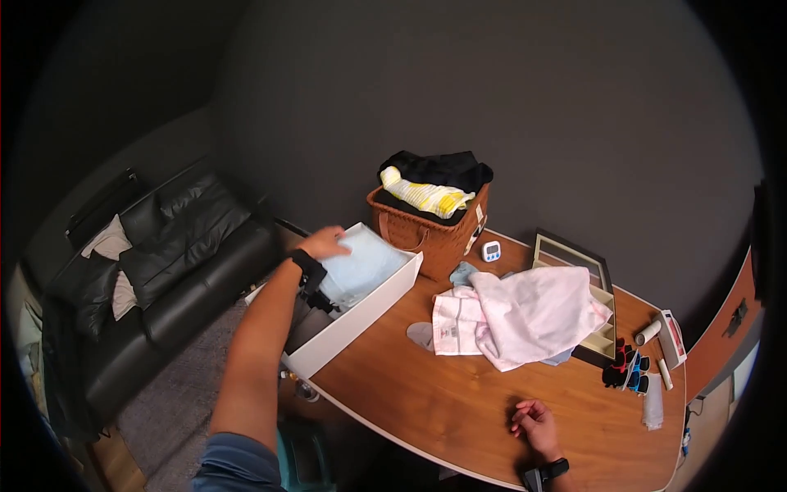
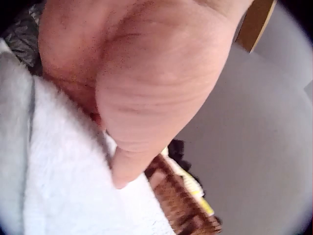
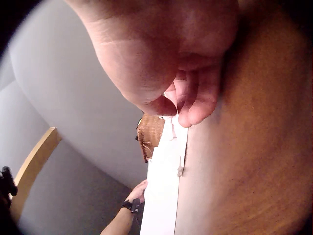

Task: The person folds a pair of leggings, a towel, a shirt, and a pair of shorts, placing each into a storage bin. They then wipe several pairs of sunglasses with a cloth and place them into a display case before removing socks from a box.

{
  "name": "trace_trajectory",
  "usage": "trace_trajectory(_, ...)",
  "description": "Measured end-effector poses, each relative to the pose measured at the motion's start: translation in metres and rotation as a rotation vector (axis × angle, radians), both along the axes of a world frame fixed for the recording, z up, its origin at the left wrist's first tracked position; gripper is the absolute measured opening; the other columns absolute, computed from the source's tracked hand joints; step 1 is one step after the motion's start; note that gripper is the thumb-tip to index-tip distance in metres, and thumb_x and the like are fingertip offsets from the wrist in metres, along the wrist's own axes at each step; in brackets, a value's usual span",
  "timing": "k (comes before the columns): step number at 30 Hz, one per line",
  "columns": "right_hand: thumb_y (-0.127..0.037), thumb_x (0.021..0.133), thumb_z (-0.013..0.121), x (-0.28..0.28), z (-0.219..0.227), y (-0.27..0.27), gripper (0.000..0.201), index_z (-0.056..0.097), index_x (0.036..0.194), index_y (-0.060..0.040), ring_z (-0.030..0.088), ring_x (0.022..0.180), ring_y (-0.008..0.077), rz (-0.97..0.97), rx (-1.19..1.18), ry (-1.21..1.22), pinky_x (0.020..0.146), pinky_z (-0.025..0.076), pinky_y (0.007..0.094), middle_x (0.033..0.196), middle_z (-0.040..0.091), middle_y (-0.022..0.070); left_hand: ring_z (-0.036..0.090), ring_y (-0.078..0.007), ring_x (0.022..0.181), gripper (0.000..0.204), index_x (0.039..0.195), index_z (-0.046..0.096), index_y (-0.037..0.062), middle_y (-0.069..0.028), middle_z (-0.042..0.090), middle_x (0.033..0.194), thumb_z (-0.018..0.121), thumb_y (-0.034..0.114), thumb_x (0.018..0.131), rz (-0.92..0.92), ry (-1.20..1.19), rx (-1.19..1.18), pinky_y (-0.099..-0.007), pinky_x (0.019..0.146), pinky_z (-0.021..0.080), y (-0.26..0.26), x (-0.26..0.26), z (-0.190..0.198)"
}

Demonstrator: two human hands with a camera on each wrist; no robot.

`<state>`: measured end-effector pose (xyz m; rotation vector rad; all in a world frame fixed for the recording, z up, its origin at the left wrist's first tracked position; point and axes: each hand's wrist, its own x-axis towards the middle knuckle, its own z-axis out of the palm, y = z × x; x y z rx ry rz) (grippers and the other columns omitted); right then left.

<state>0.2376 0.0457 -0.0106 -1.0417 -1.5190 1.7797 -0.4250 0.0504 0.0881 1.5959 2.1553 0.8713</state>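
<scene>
Left grip (image 1: 324, 243): thumb straight on pale-blue cloth (image 1: 357, 262), can't tell if fingers pinch. Cloth sits in white box (image 1: 352, 324); likely light, soft, floppy, so take a folded edge. Right grip (image 1: 537, 426) loosely curled, holding nothing, at surface (image 1: 418, 398).

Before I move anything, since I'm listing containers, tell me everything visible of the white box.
The white box is long and open-topped, apparently cardboard. It sits slantwise at the table's left edge, its far end near the wicker basket. A light blue cloth fills much of it, darker material the near end. The left hand touches the cloth.
</scene>
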Motion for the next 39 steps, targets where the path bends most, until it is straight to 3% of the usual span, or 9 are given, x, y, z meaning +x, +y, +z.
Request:
trace_trajectory(3,0.004,0.089,0.055,-0.003,0.004,-0.002,0.020,0.054,0.108,-0.0004,0.062,0.065,0.0145,-0.009,-0.001,-0.033,0.055,0.052,0.0261,0.084,0.062,0.0076,0.063,-0.0305,0.099,0.050,0.109,0.062,0.0041,-0.0194,0.066,0.101,0.078,0.017,0.063,0.067,0.146,-0.099,-0.0379,0.085,0.050,0.012,-0.017,-0.059)
trace_trajectory(8,0.004,0.089,0.055,-0.001,0.000,-0.003,0.019,0.054,0.108,-0.0012,0.061,0.067,0.0136,-0.009,-0.008,-0.023,0.057,0.052,0.0254,0.084,0.062,0.0069,0.063,-0.0307,0.104,0.040,0.108,0.059,0.0025,-0.0208,0.065,0.106,0.070,0.006,0.070,0.206,0.075,0.117,-0.0366,0.090,0.049,0.020,-0.009,-0.070)
trace_trajectory(12,0.000,0.092,0.057,-0.002,0.003,-0.004,0.015,0.056,0.106,-0.0022,0.061,0.065,0.0129,-0.003,-0.009,0.001,0.056,0.051,0.0256,0.083,0.061,0.0060,0.060,-0.0343,0.111,0.043,0.115,0.058,0.0024,-0.0223,0.064,0.114,0.069,0.011,0.074,0.191,0.192,0.000,-0.0378,0.097,0.047,0.017,-0.014,-0.086)
trace_trajectory(17,-0.003,0.097,0.052,0.001,0.000,-0.006,0.018,0.059,0.113,-0.0021,0.060,0.071,0.0106,0.001,-0.046,0.028,0.061,0.051,0.0236,0.089,0.061,0.0044,0.058,-0.0377,0.110,0.046,0.118,0.055,0.0003,-0.0230,0.061,0.110,0.069,0.013,0.076,0.167,0.367,0.083,-0.0428,0.097,0.046,0.021,0.033,-0.034)
trace_trajectory(23,-0.011,0.100,0.054,0.005,0.000,-0.004,0.018,0.063,0.114,-0.0045,0.060,0.074,0.0087,0.054,-0.061,0.084,0.065,0.051,0.0232,0.092,0.063,0.0017,0.060,-0.0291,0.098,0.017,0.100,0.064,0.0024,-0.0133,0.063,0.102,0.059,0.001,0.084,-0.237,0.099,0.394,-0.0359,0.088,0.048,0.042,0.181,0.042)
trace_trajectory(29,-0.011,0.101,0.052,0.007,-0.008,-0.003,0.017,0.065,0.110,-0.0050,0.059,0.074,0.0061,0.069,-0.024,0.052,0.066,0.050,0.0208,0.092,0.063,-0.0008,0.058,-0.0312,0.107,0.029,0.110,0.066,0.0060,-0.0125,0.061,0.108,0.062,0.005,0.081,-0.743,0.213,0.337,-0.0396,0.094,0.045,0.072,0.331,-0.027)
trace_trajectory(33,-0.012,0.101,0.053,0.003,-0.002,-0.003,0.021,0.059,0.119,-0.0032,0.061,0.078,0.0095,0.022,-0.064,0.170,0.067,0.052,0.0230,0.097,0.062,0.0036,0.057,-0.0295,0.109,0.030,0.110,0.066,0.0078,-0.0130,0.063,0.108,0.059,0.006,0.081,-0.676,0.512,0.399,-0.0431,0.102,0.035,0.094,0.365,-0.066)
trace_trajectory(35,-0.014,0.100,0.053,0.009,-0.006,0.001,0.030,0.051,0.128,-0.0023,0.063,0.086,0.0129,0.032,-0.059,0.194,0.071,0.054,0.0250,0.104,0.062,0.0070,0.059,-0.0314,0.104,0.027,0.107,0.065,0.0071,-0.0141,0.065,0.103,0.056,0.004,0.082,-0.622,0.300,0.343,-0.0433,0.097,0.039,0.106,0.369,-0.065)
trace_trajectory(39,-0.019,0.100,0.054,0.004,-0.001,0.012,0.042,0.042,0.137,-0.0029,0.060,0.107,0.0179,-0.061,-0.167,0.334,0.083,0.054,0.0310,0.118,0.059,0.0104,0.062,-0.0358,0.095,0.022,0.107,0.061,-0.0004,-0.0185,0.064,0.102,0.054,0.004,0.086,-0.671,-0.031,0.379,-0.0412,0.084,0.049,0.066,0.393,0.016)
